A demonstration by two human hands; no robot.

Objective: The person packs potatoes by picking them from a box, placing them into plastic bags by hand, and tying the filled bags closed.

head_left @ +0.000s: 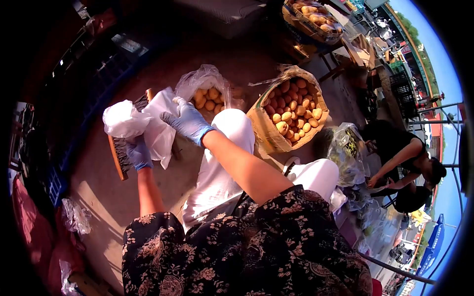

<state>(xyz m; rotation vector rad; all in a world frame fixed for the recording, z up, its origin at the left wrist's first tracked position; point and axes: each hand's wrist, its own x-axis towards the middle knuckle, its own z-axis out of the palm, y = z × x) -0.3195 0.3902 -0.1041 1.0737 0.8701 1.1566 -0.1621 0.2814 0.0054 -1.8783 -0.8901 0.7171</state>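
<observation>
My left hand point(139, 153), in a blue glove, grips the lower part of a bunched white plastic bag point(126, 119); its fingertips are partly hidden. To its right, my right hand point(190, 122), also gloved, reaches across with fingers stretched apart. Those fingers lie against a hanging white plastic sheet or bag point(160, 116). Behind the white plastic is a dark, wood-edged object point(118, 158), mostly covered. Close beyond my right hand, a clear plastic bag point(212, 79) holds round yellow-brown produce point(210, 100), perhaps potatoes.
An open cardboard box point(261, 130) full of similar brown produce stands beyond my knees. Another filled box point(311, 29) is farther off. At right, a person in black point(402, 153) bends over plastic bags of greens point(348, 148). A blue crate point(57, 185) stands at left.
</observation>
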